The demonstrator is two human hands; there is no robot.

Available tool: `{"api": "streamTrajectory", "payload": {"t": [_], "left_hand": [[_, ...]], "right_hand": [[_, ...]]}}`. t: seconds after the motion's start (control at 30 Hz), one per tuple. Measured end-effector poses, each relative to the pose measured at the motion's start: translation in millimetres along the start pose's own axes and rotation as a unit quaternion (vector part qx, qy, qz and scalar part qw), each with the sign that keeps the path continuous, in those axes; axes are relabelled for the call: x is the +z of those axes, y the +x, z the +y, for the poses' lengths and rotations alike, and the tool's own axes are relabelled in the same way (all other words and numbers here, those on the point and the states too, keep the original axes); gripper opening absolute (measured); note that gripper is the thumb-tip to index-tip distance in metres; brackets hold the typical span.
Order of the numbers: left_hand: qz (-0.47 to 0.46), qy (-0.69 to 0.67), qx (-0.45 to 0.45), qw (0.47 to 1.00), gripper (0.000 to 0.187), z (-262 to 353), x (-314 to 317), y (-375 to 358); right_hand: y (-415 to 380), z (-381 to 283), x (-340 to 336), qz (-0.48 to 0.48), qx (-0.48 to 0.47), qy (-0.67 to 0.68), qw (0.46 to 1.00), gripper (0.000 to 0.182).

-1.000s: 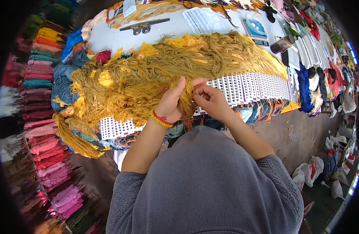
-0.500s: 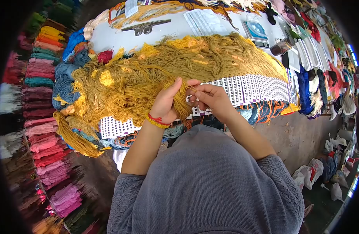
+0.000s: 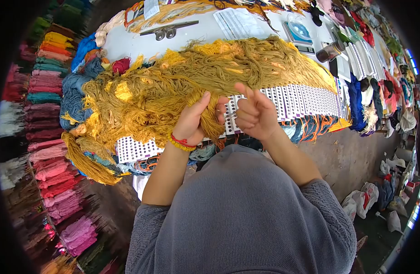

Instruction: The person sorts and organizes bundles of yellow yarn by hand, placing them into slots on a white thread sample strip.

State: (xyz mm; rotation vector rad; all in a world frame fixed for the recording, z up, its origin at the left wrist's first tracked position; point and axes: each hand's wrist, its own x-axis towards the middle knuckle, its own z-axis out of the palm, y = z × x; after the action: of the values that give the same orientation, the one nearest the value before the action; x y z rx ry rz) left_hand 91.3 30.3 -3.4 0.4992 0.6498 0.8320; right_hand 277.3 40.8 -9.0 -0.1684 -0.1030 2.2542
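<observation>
My left hand is wrapped round a skein of olive-gold yarn, thumb on top and fingertips showing at its right side. Just to the right is my right hand, apart from the skein. Its lower fingers are curled in while the index finger and thumb point up; any thread in it is too fine to make out. Beneath both hands spreads a large heap of olive and yellow yarn. White cards with rows of dark holes lie along the heap's near edge.
On the white table beyond the heap are a dark clip-like bar, a printed sheet, a small scale and a dark jar. Coloured skeins hang at the left. Plastic bags lie on the floor at right.
My right hand has moved away from the skein, to the right and slightly up, and its pinch on the strand beside the skein no longer shows. My left hand keeps its hold.
</observation>
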Motion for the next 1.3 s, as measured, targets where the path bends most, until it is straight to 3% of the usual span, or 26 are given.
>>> {"api": "streamTrajectory", "payload": {"t": [0.03,0.13,0.17,0.23,0.37,0.57,0.9,1.1,1.17,1.3], "left_hand": [[0.011,-0.023,0.006,1.000,0.044,1,4,-1],[0.024,-0.044,0.006,0.999,0.046,3,13,-4],[0.029,-0.042,-0.001,0.999,0.048,3,14,-4],[0.026,-0.009,0.008,1.000,0.050,0,17,-3],[0.017,0.059,0.022,0.998,0.054,0,15,-4],[0.000,0.040,0.021,0.999,0.054,0,12,-7],[-0.008,0.061,0.027,0.998,0.056,-6,8,-6],[0.012,0.075,0.030,0.997,0.045,-6,10,-5],[0.080,0.035,0.069,0.994,0.027,-9,9,-3],[0.096,0.050,0.110,0.988,0.022,-6,13,-2]], "right_hand": [[1,0,0,0.001,0.000,0.000,1.000,0.030],[3,-1,16,0.095,0.001,-0.296,0.950,0.022],[5,5,20,0.096,0.001,-0.296,0.950,0.022],[10,21,24,0.197,-0.029,-0.482,0.853,0.016],[13,26,7,0.180,-0.020,-0.499,0.847,0.012],[8,24,21,0.200,-0.031,-0.444,0.873,0.010],[11,35,12,0.185,-0.047,-0.471,0.861,0.013],[10,33,16,0.199,-0.031,-0.463,0.863,0.012],[10,33,27,0.219,-0.053,-0.443,0.868,0.008],[8,32,9,0.212,-0.029,-0.448,0.868,0.008]]}}
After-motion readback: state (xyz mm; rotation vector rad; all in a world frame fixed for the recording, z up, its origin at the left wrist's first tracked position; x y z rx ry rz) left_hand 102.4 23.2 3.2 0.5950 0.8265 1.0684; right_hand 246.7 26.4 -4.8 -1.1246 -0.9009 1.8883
